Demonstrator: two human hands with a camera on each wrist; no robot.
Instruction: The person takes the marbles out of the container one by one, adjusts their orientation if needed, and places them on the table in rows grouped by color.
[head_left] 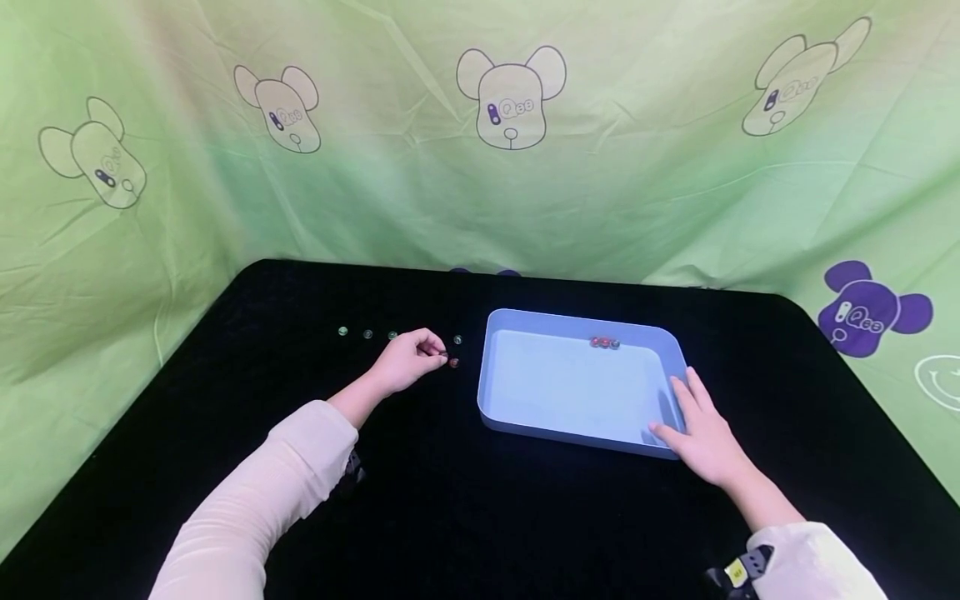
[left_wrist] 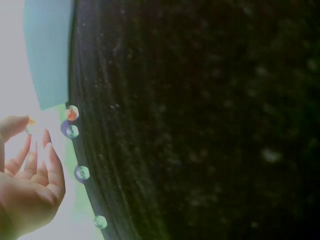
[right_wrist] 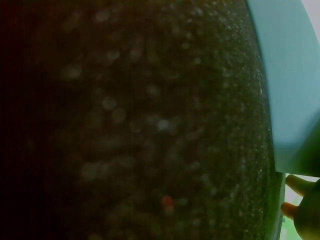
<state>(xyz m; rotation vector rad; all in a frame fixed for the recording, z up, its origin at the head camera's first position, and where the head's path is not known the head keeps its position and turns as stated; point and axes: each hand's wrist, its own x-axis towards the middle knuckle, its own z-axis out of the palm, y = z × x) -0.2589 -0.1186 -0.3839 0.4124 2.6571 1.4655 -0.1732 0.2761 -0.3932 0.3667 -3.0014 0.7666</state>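
Note:
My left hand (head_left: 405, 363) pinches a small marble with an orange patch (left_wrist: 31, 121) between thumb and fingertips, above the black table. Just beyond its fingertips lies a reddish marble (head_left: 453, 362), and a greenish marble (head_left: 458, 340) sits a little behind that one. More clear-green marbles (head_left: 367, 334) form a row to the left, one partly behind the hand. At the right, my right hand (head_left: 705, 435) rests on the near right corner of a blue tray (head_left: 577, 440), its fingers extended over the rim. Only some of its fingers (right_wrist: 299, 185) show in the right wrist view.
Three marbles (head_left: 604, 343), reddish and clear, sit together inside the tray near its back wall. Black cloth (head_left: 480, 517) covers the table. A green curtain (head_left: 390, 200) with bear-head prints hangs behind the table and along its sides.

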